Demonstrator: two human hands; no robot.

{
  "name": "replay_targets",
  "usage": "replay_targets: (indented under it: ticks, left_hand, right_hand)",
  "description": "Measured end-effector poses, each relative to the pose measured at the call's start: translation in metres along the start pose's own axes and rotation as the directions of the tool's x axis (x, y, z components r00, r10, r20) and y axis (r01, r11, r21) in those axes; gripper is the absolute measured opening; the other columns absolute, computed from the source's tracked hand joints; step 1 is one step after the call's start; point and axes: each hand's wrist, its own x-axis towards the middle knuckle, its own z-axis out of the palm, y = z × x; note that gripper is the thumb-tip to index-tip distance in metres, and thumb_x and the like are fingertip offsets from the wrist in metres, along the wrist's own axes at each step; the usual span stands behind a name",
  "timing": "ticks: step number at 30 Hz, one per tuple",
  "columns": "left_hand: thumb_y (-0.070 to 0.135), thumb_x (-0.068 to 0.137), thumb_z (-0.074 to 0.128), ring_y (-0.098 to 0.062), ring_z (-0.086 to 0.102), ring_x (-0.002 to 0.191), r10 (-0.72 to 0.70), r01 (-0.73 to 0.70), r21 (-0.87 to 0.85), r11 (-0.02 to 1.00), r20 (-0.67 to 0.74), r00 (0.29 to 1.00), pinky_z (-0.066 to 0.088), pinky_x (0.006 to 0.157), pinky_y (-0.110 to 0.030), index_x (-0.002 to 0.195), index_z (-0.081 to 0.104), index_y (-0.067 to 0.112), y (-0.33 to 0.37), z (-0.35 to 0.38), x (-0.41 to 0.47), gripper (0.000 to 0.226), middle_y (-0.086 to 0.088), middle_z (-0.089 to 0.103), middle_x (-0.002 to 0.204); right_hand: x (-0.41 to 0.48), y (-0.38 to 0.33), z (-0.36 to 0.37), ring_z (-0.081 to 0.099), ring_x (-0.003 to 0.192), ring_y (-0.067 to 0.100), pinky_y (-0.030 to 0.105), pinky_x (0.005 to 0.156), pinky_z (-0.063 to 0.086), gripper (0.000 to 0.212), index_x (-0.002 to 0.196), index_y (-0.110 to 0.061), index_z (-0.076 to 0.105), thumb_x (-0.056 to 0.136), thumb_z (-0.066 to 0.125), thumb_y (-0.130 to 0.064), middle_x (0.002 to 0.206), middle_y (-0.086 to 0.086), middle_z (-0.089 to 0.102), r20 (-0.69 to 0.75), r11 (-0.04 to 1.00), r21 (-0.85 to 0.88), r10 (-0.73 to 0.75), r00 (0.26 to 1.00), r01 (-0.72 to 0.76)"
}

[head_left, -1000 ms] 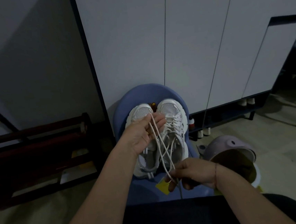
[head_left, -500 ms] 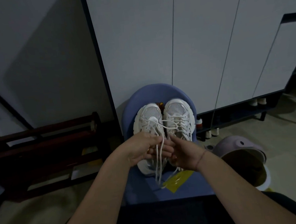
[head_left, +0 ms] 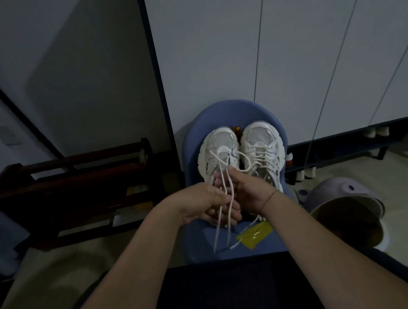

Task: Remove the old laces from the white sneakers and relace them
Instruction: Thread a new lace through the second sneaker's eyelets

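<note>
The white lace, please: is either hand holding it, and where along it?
Both: the left hand and right hand hold the white lace mid-length, its loose ends dangling below.

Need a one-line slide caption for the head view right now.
Left hand and right hand grip the loose lace of one white sneaker on a blue chair.

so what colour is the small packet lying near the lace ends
Yellow, seen in the head view: the packet on the blue chair.

Dim light. Tall white flat-panel cabinet doors (head_left: 213, 53) behind, dark-framed. Plain grey wall (head_left: 65, 68) left. Dark reddish wooden slatted rack (head_left: 77, 191) on beige floor (head_left: 59, 263). Rounded blue plastic chair (head_left: 231, 112) centre. Lilac plastic bin (head_left: 339, 198) right.
</note>
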Motion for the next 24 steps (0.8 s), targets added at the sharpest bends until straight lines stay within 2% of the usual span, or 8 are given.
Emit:
replay_targets:
  ticks: [3, 5, 8, 11, 14, 16, 20, 24]
  left_hand:
    - [0.017, 0.104, 0.043, -0.016, 0.072, 0.083, 0.001, -0.012, 0.131, 0.991, 0.082, 0.997, 0.053, 0.088, -0.028, 0.107, 0.068, 0.003, 0.0, 0.001, -0.004, 0.029, -0.015, 0.072, 0.107]
    - [0.015, 0.104, 0.043, -0.017, 0.072, 0.083, -0.006, -0.017, 0.191, 0.981, 0.123, 0.992, 0.053, 0.089, -0.03, 0.11, 0.066, -0.002, -0.001, 0.001, -0.005, 0.029, -0.023, 0.069, 0.111]
    - [0.011, 0.104, 0.043, -0.023, 0.07, 0.087, -0.026, -0.018, 0.23, 0.973, 0.185, 0.982, 0.056, 0.086, -0.027, 0.12, 0.06, -0.011, -0.003, 0.0, -0.004, 0.033, -0.03, 0.064, 0.118]
    - [0.012, 0.104, 0.043, -0.027, 0.068, 0.093, -0.056, -0.011, 0.287, 0.958, 0.222, 0.973, 0.053, 0.095, -0.034, 0.123, 0.059, -0.011, -0.004, -0.001, -0.003, 0.034, -0.031, 0.063, 0.12]
    - [0.012, 0.104, 0.043, -0.025, 0.067, 0.094, -0.089, -0.01, 0.338, 0.941, 0.274, 0.958, 0.047, 0.105, -0.043, 0.125, 0.057, -0.01, -0.004, -0.002, -0.002, 0.034, -0.031, 0.062, 0.122]
    - [0.012, 0.103, 0.045, -0.02, 0.067, 0.093, -0.1, -0.012, 0.362, 0.932, 0.289, 0.952, 0.047, 0.104, -0.04, 0.125, 0.059, -0.008, -0.003, -0.002, -0.002, 0.033, -0.028, 0.063, 0.123]
    - [0.036, 0.099, 0.052, -0.013, 0.068, 0.09, -0.058, 0.026, 0.342, 0.939, 0.083, 0.995, 0.051, 0.086, -0.025, 0.114, 0.068, -0.001, -0.006, -0.008, 0.003, 0.043, -0.019, 0.07, 0.115]
    - [0.05, 0.099, 0.042, -0.024, 0.07, 0.097, -0.048, 0.007, -0.156, 0.988, -0.262, 0.964, 0.055, 0.086, -0.031, 0.11, 0.067, 0.002, -0.009, -0.024, 0.017, 0.055, -0.016, 0.072, 0.105]
  right_hand:
    - [-0.001, 0.002, 0.003, 0.062, 0.063, 0.012, 0.025, 0.066, 0.054, 0.032, 0.092, -0.006, 0.066, 0.098, 0.044, -0.029, 0.068, 0.002, 0.063, 0.002, 1.0, -0.027, 0.008, 1.0, -0.008]
    - [0.0, 0.003, 0.002, 0.054, 0.066, 0.013, 0.024, 0.068, 0.046, 0.037, 0.086, -0.008, 0.072, 0.099, 0.043, -0.028, 0.066, 0.0, 0.065, -0.007, 0.998, -0.058, 0.01, 1.0, -0.01]
    - [0.001, 0.001, 0.001, 0.041, 0.05, 0.005, 0.017, 0.053, 0.03, 0.038, 0.087, -0.008, 0.071, 0.1, 0.04, -0.028, 0.064, -0.004, 0.066, -0.024, 0.998, -0.056, -0.003, 1.0, 0.002]
    - [-0.002, -0.001, 0.002, 0.035, 0.036, 0.001, 0.012, 0.039, 0.025, 0.032, 0.094, -0.007, 0.063, 0.101, 0.038, -0.027, 0.063, -0.006, 0.066, -0.035, 0.999, -0.046, 0.0, 0.999, -0.002]
    - [-0.003, -0.002, 0.002, 0.036, 0.036, 0.001, 0.011, 0.037, 0.026, 0.031, 0.097, -0.007, 0.063, 0.1, 0.04, -0.027, 0.066, -0.006, 0.066, -0.035, 0.999, -0.046, 0.016, 0.999, -0.017]
    - [-0.005, -0.003, 0.003, 0.036, 0.036, 0.001, 0.011, 0.037, 0.026, 0.029, 0.097, -0.006, 0.063, 0.1, 0.041, -0.025, 0.064, -0.005, 0.064, -0.034, 1.0, -0.022, 0.022, 0.999, -0.022]
    - [-0.012, -0.007, 0.004, 0.034, 0.036, 0.001, 0.011, 0.035, 0.027, 0.025, 0.092, -0.008, 0.061, 0.1, 0.041, -0.021, 0.056, -0.004, 0.055, -0.015, 0.999, -0.008, -0.039, 0.999, 0.039]
    - [-0.024, -0.008, 0.003, 0.032, 0.036, 0.002, 0.011, 0.034, 0.026, 0.025, 0.085, -0.01, 0.058, 0.1, 0.04, -0.018, 0.058, -0.002, 0.05, 0.017, 0.992, -0.108, -0.067, 0.998, 0.068]
